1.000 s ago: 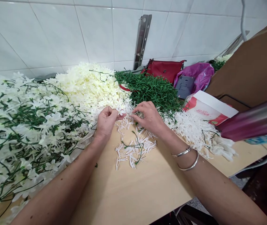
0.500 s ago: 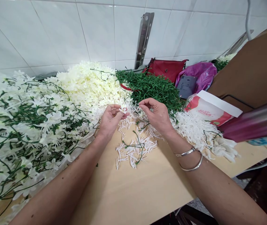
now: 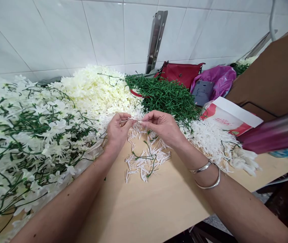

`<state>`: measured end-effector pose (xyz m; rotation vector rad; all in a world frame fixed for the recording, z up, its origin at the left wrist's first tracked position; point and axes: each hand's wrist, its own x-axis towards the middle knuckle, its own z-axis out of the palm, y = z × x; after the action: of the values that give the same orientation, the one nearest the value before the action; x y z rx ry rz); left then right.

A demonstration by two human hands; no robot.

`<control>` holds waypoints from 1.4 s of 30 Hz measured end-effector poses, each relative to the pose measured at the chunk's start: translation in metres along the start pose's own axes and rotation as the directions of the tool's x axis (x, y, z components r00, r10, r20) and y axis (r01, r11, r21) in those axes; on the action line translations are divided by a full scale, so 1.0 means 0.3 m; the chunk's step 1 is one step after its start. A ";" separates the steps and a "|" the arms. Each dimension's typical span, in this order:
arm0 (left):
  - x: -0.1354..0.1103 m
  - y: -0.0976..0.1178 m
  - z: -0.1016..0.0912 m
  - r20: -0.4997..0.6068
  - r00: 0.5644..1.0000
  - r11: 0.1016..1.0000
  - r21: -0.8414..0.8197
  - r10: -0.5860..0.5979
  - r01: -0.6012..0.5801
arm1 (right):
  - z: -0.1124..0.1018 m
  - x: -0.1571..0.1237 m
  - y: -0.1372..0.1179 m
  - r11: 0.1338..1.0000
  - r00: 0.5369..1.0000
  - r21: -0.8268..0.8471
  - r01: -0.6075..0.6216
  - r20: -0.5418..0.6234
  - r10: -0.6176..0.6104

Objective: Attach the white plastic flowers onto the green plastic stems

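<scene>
Over the table's middle my left hand (image 3: 116, 133) pinches a small white artificial flower (image 3: 133, 118) between thumb and fingers. My right hand (image 3: 163, 126) meets it from the right, thumb and forefinger closed on a tiny white piece at the flower; its exact shape is too small to tell. Beneath both hands lie loose white stamen pieces (image 3: 144, 158) with a green plastic stem (image 3: 152, 157) across them. Behind my left hand rises a heap of cream-white petals (image 3: 93, 89). A pile of green stems (image 3: 165, 96) is behind my right hand.
Assembled white flowers with green stems (image 3: 45, 138) fill the left side. To the right are more white stamens (image 3: 209, 141), a red-and-white box (image 3: 231, 116), a phone (image 3: 203, 92), a purple bag (image 3: 217, 79), a red bag (image 3: 180, 74) and a brown panel (image 3: 272, 71).
My right hand has come left and slightly down, its fingertips now meeting the flower in my left hand. My left hand has stayed nearly in place, fingers turned a little.
</scene>
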<state>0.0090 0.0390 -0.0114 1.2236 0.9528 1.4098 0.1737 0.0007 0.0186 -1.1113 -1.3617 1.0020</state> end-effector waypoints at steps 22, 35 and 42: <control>-0.059 0.045 0.044 0.138 0.990 1.000 -0.006 -0.024 0.025 | 0.029 -0.006 0.014 0.997 0.967 -0.017 -0.073 -0.247 0.067; -0.053 0.051 0.030 0.195 0.981 1.000 0.024 -0.010 0.005 | 0.032 -0.004 0.018 0.975 0.965 0.170 -0.144 -0.195 0.177; -0.045 0.046 0.032 0.244 0.969 0.994 -0.098 -0.024 0.049 | -0.005 0.010 0.033 0.999 0.992 0.032 0.022 -0.126 -0.018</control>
<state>0.0158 0.0228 0.0009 1.2614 0.7212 1.2313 0.1759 0.0058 0.0098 -1.1152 -1.2486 0.9218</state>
